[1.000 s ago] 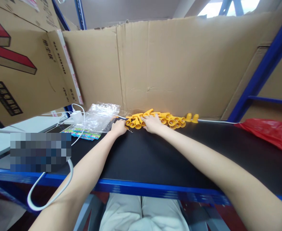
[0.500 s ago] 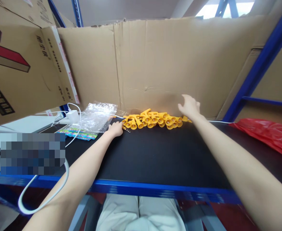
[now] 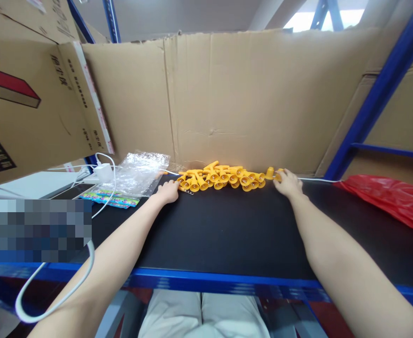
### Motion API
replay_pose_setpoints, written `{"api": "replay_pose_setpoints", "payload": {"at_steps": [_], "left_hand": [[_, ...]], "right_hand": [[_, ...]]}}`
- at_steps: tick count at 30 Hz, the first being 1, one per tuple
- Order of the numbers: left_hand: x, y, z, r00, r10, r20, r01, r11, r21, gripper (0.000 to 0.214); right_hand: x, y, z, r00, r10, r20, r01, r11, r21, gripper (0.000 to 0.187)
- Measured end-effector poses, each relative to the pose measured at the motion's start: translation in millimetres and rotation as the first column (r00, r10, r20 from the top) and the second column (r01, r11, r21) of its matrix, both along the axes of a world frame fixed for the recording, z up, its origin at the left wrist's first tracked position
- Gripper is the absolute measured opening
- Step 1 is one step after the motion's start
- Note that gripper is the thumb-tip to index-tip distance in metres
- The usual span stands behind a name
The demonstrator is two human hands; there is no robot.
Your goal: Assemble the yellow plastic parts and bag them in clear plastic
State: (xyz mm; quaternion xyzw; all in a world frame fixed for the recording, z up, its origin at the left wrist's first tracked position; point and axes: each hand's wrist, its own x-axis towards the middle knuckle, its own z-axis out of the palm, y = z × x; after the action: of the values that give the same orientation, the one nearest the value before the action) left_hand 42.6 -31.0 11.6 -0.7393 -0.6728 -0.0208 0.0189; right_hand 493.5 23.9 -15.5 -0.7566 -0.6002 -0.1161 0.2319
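A row of several small yellow plastic parts [image 3: 224, 177] lies at the back of the black shelf surface [image 3: 220, 230], against a cardboard wall [image 3: 248, 98]. My left hand [image 3: 167, 191] rests at the row's left end, fingers curled against the parts. At the row's right end my right hand [image 3: 288, 182] lies low on the shelf, its fingers bent around the last yellow parts [image 3: 273, 173]. Whether either hand grips a piece is hidden by the fingers.
A clear plastic bag [image 3: 141, 171] and a colourful strip [image 3: 113, 198] lie left of the parts. A white charger [image 3: 103, 172] with its cable [image 3: 51, 300] sits further left. A red plastic bag [image 3: 393, 197] lies at the right. Blue rack posts [image 3: 378, 98] frame the shelf.
My right hand left the middle of the row, rose toward the right, and has now come down at the row's right end. My left hand has hardly moved.
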Motion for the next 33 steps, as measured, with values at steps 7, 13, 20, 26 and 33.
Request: {"api": "replay_pose_setpoints", "payload": {"at_steps": [7,13,20,26,33], "left_hand": [[0,0,-0.2,1.0,-0.015,-0.016,0.016,1.0,0.017,0.048],[0,-2,0.7,1.0,-0.024,-0.014,0.024,1.0,0.012,0.049],[0,-3,1.7,1.0,-0.017,-0.016,0.017,1.0,0.002,0.049],[-2,0,0.0,0.999,-0.018,-0.028,0.017,1.0,-0.012,0.051],[2,-3,4.0,0.999,0.016,-0.038,-0.016,1.0,-0.007,0.048]], "right_hand": [[8,18,-6.4,0.992,-0.09,-0.089,0.061,0.956,-0.287,0.063],[13,25,-3.6,0.992,-0.088,-0.088,0.048,0.924,-0.38,0.067],[7,19,0.9,0.99,-0.115,-0.083,0.067,0.895,-0.441,0.066],[-3,1,6.4,0.983,-0.17,-0.061,0.117,0.858,-0.5,0.064],[-10,-17,5.5,0.978,-0.196,-0.069,0.153,0.904,-0.399,0.058]]}}
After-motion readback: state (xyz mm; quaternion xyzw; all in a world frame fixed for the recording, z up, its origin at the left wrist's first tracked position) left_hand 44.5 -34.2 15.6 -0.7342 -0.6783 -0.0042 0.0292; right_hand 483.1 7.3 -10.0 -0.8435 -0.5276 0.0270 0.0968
